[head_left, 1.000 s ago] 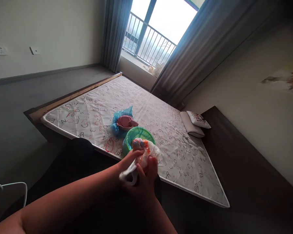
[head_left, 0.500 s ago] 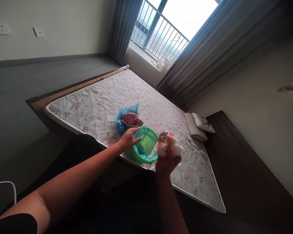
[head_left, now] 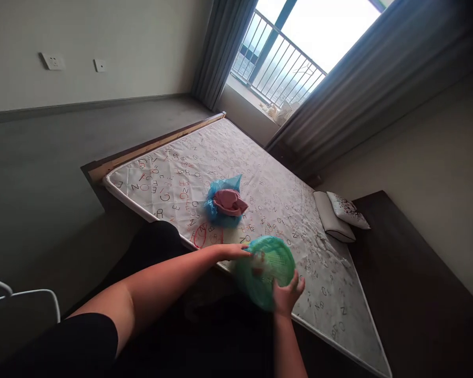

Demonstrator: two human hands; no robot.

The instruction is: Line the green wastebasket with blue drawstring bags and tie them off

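Note:
Both hands hold a round green plastic basket [head_left: 265, 273], lifted and tilted above the near edge of the mattress. My left hand [head_left: 235, 252] grips its left rim, and my right hand [head_left: 287, 295] has spread fingers on its lower rim. Inside the basket lies a white and orange plastic bundle [head_left: 260, 264], partly veiled by the green mesh. Farther up the mattress, a blue plastic bag [head_left: 216, 207] lies under a pink cloth [head_left: 229, 202]. Neither hand touches them.
The letter-printed mattress [head_left: 284, 220] lies on a low wooden bed frame [head_left: 150, 149]. A pillow [head_left: 347, 210] and a bolster [head_left: 333, 216] lie at its right. Beyond it are grey curtains [head_left: 220, 47] and a balcony railing [head_left: 279, 58]. A white chair frame [head_left: 19, 310] stands at lower left.
The white and orange bundle has left my right hand and now lies in the basket. Both hands have lifted and tilted the basket, which has moved right and toward me.

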